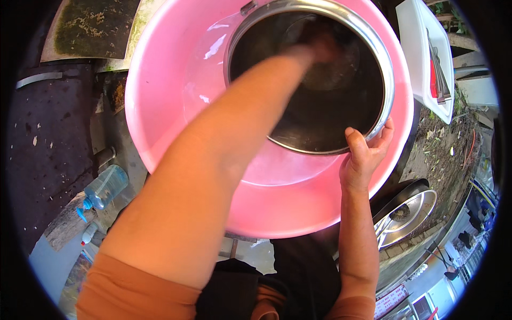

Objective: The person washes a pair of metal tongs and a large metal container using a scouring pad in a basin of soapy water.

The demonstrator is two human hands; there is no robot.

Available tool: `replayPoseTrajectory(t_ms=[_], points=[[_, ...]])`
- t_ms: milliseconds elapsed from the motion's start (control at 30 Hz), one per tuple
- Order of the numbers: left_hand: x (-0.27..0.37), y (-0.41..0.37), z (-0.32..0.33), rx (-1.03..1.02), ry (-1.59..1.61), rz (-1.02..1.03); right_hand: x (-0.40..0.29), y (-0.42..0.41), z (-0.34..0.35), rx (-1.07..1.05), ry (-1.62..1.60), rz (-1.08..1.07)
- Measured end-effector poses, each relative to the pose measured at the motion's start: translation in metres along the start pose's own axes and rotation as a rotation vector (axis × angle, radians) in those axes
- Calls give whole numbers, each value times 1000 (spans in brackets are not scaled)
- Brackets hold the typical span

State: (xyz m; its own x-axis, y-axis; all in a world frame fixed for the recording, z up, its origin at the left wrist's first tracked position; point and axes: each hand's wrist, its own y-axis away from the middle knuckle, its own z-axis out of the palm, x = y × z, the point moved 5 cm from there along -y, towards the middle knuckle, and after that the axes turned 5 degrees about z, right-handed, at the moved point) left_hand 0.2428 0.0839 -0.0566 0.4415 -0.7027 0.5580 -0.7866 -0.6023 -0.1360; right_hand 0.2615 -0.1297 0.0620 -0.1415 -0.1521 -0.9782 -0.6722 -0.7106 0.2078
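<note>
A large round pot (389,80) with a shiny metal rim and a dark interior rests tilted in a wide pink plastic basin (160,80). My right hand (366,150) holds the pot's rim at the near right, thumb over the edge and fingers outside. My left arm reaches across the basin into the pot. Deep inside, my left hand (326,46) is blurred and shadowed, so its fingers and anything in them cannot be made out. Glossy reflections show on the basin's inner wall.
Right of the basin, a white plastic tub (416,52) holds several utensils, one with red on it. Metal pans (414,214) lean at the lower right. A clear pump bottle (107,186) lies at the left, near a smaller bottle (89,232). A mossy slab (94,30) is at upper left.
</note>
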Motion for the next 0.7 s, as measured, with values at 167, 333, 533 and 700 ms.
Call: replayPoseTrajectory(t_ms=[167,333,533,700], points=[[0,64,0,-405,-168,-348,-3,-2,7,24,31,-24],[36,63,22,-228,180,-106,-3,1,14,2,12,-25],[9,26,-26,-165,288,-352,-3,3,6,24,-5,38],[3,68,21,-415,-24,-369,-7,4,20,-9,13,6]])
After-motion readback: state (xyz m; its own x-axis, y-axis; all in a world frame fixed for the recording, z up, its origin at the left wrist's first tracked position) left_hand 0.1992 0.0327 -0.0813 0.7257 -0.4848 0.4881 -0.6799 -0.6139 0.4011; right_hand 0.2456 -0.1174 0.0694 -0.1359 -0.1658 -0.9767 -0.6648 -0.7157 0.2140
